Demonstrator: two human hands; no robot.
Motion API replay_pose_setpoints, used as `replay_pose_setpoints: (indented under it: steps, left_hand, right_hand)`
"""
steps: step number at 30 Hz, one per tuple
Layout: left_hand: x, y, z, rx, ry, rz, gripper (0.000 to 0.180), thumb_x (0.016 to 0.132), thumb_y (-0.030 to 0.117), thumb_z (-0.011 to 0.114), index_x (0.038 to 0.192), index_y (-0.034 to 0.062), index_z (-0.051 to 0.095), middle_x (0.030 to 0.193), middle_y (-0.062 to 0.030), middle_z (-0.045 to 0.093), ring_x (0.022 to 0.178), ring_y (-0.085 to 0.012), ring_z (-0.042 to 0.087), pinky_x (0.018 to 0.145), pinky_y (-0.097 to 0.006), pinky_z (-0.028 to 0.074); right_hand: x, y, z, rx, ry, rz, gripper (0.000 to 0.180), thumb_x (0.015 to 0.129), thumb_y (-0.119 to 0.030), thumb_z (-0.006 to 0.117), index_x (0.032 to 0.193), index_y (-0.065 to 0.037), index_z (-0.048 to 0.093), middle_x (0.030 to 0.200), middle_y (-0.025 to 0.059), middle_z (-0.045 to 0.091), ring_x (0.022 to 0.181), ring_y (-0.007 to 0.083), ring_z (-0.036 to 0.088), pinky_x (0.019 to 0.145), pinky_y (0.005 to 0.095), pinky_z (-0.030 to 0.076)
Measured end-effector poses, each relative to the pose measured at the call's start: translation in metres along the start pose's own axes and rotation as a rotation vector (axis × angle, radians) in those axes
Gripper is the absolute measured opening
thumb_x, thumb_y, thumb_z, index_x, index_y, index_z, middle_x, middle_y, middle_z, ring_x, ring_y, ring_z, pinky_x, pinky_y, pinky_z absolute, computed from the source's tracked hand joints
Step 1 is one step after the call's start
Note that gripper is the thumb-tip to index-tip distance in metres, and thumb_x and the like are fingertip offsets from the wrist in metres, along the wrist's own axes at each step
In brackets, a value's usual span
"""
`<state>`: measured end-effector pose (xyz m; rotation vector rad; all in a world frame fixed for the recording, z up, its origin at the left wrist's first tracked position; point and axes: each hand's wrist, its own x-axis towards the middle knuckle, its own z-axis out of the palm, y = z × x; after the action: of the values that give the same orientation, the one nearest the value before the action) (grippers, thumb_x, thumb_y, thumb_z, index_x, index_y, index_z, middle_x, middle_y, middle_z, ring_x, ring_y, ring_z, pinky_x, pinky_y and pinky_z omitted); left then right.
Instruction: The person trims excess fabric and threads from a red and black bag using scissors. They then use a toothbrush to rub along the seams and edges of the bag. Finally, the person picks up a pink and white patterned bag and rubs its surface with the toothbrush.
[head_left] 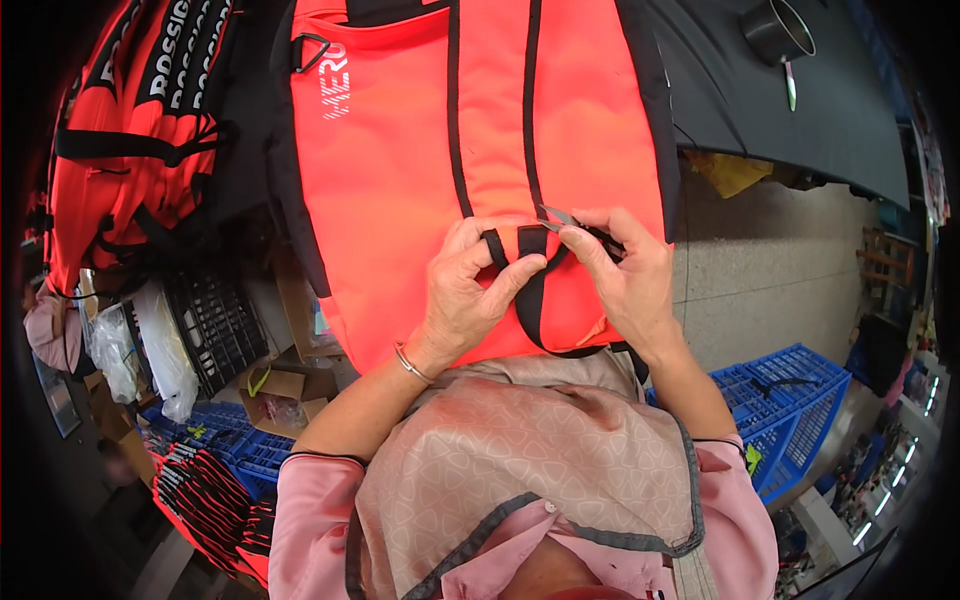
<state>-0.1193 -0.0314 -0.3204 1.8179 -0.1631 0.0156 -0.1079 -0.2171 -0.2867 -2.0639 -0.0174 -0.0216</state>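
In front of me lies a large bright red-orange bag with black side panels and two black trim strips running along it. My left hand pinches a fold of the bag together with a black webbing strap, thumb pressed on top. Closed around a pair of small thread snips is my right hand. The pointed metal blades reach left, right beside the strap and the left thumb. Whether the blades touch a thread is too small to tell.
Several similar red bags are stacked at the far left. A metal cup stands on the dark table at the far right. Blue plastic crates sit low at the right, and a cardboard box is at the lower left.
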Motion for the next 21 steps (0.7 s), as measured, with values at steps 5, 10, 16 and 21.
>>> replay_pose_setpoints:
  steps: [5,10,16,21]
  left_hand:
    - [-0.001,-0.001,-0.002,-0.051,-0.006,-0.058,0.02,0.085,0.015,0.079,0.104,0.0084,0.077,0.104,-0.0055,0.069,0.096,-0.02,0.062,0.084,-0.034,0.051]
    - [-0.001,0.0,-0.001,-0.015,-0.013,-0.041,0.021,0.085,0.014,0.079,0.105,0.0085,0.077,0.105,-0.006,0.069,0.098,-0.0203,0.062,0.084,-0.033,0.051]
    - [-0.001,-0.005,-0.002,0.073,-0.038,0.037,0.021,0.088,0.007,0.075,0.108,0.0054,0.076,0.109,-0.0069,0.069,0.099,-0.017,0.062,0.086,-0.03,0.051]
    - [-0.001,-0.005,0.0,0.066,-0.026,0.04,0.022,0.085,0.009,0.078,0.106,0.0073,0.076,0.108,-0.0065,0.07,0.099,-0.0199,0.063,0.086,-0.033,0.051]
  right_hand:
    - [0.001,-0.004,-0.006,0.032,0.007,0.006,0.023,0.086,-0.017,0.079,0.098,0.001,0.07,0.085,0.0138,0.073,0.073,0.0227,0.071,0.064,0.0314,0.055]
    - [0.001,-0.004,-0.013,-0.224,0.068,-0.179,0.024,0.083,-0.021,0.081,0.094,-0.002,0.071,0.081,0.0102,0.072,0.069,0.0214,0.07,0.059,0.0323,0.054]
    - [0.0,-0.002,-0.01,-0.297,0.072,-0.244,0.025,0.082,-0.024,0.082,0.092,-0.004,0.071,0.077,0.0083,0.071,0.068,0.0207,0.069,0.056,0.033,0.053]
    - [0.0,-0.001,-0.01,-0.334,0.072,-0.269,0.025,0.082,-0.025,0.082,0.092,-0.005,0.071,0.076,0.0074,0.07,0.066,0.021,0.068,0.055,0.0334,0.052]
